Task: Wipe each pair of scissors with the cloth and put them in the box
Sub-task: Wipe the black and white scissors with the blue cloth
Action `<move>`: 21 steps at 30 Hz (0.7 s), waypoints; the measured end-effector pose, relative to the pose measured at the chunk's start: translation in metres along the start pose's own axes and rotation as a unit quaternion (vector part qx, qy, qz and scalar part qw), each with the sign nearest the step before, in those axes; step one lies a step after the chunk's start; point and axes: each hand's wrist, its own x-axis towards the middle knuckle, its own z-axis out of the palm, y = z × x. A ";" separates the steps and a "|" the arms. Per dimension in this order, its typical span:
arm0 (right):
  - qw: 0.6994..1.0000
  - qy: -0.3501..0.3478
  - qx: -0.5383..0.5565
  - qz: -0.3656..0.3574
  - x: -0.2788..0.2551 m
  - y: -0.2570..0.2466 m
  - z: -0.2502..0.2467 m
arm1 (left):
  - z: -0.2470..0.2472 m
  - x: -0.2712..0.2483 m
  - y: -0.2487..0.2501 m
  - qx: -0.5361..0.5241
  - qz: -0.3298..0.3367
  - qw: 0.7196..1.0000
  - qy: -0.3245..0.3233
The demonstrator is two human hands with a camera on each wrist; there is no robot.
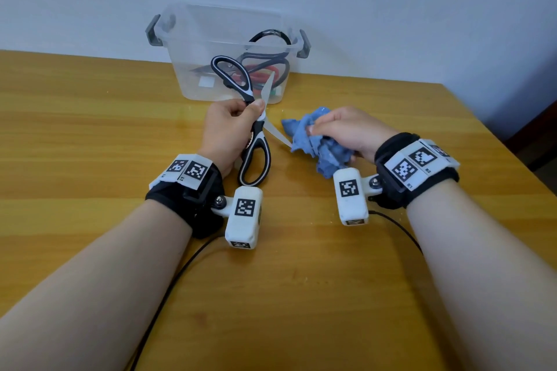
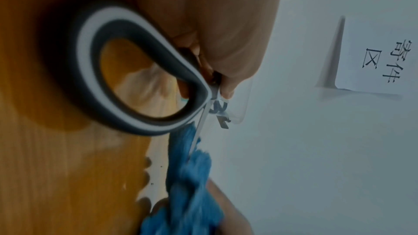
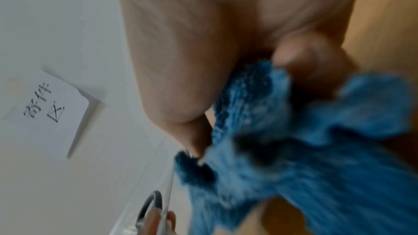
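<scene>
My left hand (image 1: 232,123) grips black-and-white scissors (image 1: 256,156) at the pivot, blades spread wide open. One blade points up towards the box, the other slants right to the cloth. My right hand (image 1: 346,129) clutches a crumpled blue cloth (image 1: 316,141) bunched round the tip of that lower blade. The left wrist view shows a scissor handle loop (image 2: 135,78) close up and the blade running into the blue cloth (image 2: 190,176). The right wrist view shows my fingers (image 3: 196,142) pinching the cloth (image 3: 316,149). The clear plastic box (image 1: 193,48) stands behind, with several scissors (image 1: 265,69) inside.
The wooden table (image 1: 90,129) stretches to the wall; its right edge falls away at the far right. Black cables (image 1: 180,274) trail from both wrist cameras towards me. A paper sign (image 2: 384,60) hangs on the wall.
</scene>
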 end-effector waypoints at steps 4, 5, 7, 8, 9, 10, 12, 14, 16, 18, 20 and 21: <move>0.998 0.015 0.052 -0.044 0.011 -0.017 0.013 | 0.000 0.000 -0.001 0.012 0.010 1.000 -0.006; 0.997 0.008 0.062 -0.047 0.013 -0.023 0.016 | 0.000 0.001 -0.002 0.013 0.014 1.000 -0.006; 0.998 -0.014 0.051 -0.040 0.018 -0.032 0.024 | 0.000 0.002 -0.002 0.014 0.021 1.000 0.000; 0.998 -0.030 0.034 -0.037 0.020 -0.035 0.028 | 0.000 0.002 -0.002 0.017 0.022 1.000 0.000; 0.998 -0.045 0.013 -0.038 0.022 -0.038 0.032 | 0.000 0.002 -0.002 0.021 0.024 1.000 -0.001; 0.997 -0.059 -0.006 -0.043 0.023 -0.041 0.035 | 0.000 0.001 -0.002 0.024 0.028 0.999 -0.004; 0.996 -0.072 -0.011 -0.051 0.026 -0.044 0.039 | -0.001 0.001 -0.002 0.024 0.033 0.999 -0.007; 0.996 -0.071 0.034 -0.048 0.028 -0.043 0.042 | -0.002 0.001 -0.002 0.015 0.033 0.999 -0.008; 0.992 -0.082 0.084 -0.046 0.027 -0.040 0.044 | -0.002 0.001 -0.002 0.014 0.033 0.999 -0.005; 0.992 -0.083 0.083 -0.052 0.024 -0.036 0.046 | -0.001 0.000 0.001 0.022 0.035 0.999 0.001; 0.994 -0.073 0.040 -0.068 0.020 -0.037 0.047 | -0.001 -0.001 0.002 0.028 0.038 0.999 0.009; 0.995 -0.067 0.012 -0.075 0.017 -0.038 0.046 | -0.001 -0.001 0.002 0.031 0.040 0.999 0.010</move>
